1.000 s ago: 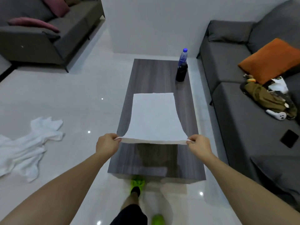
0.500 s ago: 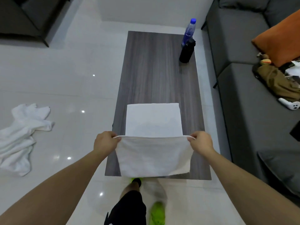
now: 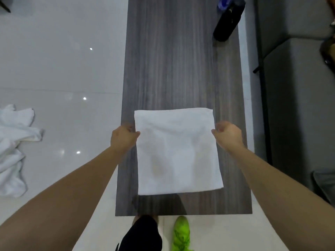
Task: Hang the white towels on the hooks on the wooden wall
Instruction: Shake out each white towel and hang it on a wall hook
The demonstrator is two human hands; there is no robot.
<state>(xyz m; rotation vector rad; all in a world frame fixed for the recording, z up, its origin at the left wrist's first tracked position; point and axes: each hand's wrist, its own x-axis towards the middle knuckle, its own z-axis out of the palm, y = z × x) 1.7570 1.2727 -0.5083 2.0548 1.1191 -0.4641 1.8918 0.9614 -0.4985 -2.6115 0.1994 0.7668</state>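
Observation:
A white towel point(image 3: 176, 153), folded in half, lies flat on the near end of the dark wooden coffee table point(image 3: 181, 69). My left hand point(image 3: 124, 138) sits at the towel's left edge, fingers loosely curled and thumb touching the cloth. At the right edge is my right hand point(image 3: 228, 135), also loosely curled, its fingertips just at the cloth. Neither hand lifts the towel. More white towels point(image 3: 12, 145) lie crumpled in a heap on the tiled floor to the left. No wooden wall or hooks are in view.
A black cylinder point(image 3: 228, 20) and a blue-capped bottle point(image 3: 223, 3) stand at the table's far right. A grey sofa point(image 3: 297, 98) runs along the right side. My green shoe point(image 3: 181, 232) stands on the glossy white floor at the table's near edge.
The near edge I held up has been carried forward and laid over the far half, folding the towel. Both hands now sit at its sides. My view has tilted down, closer to the table.

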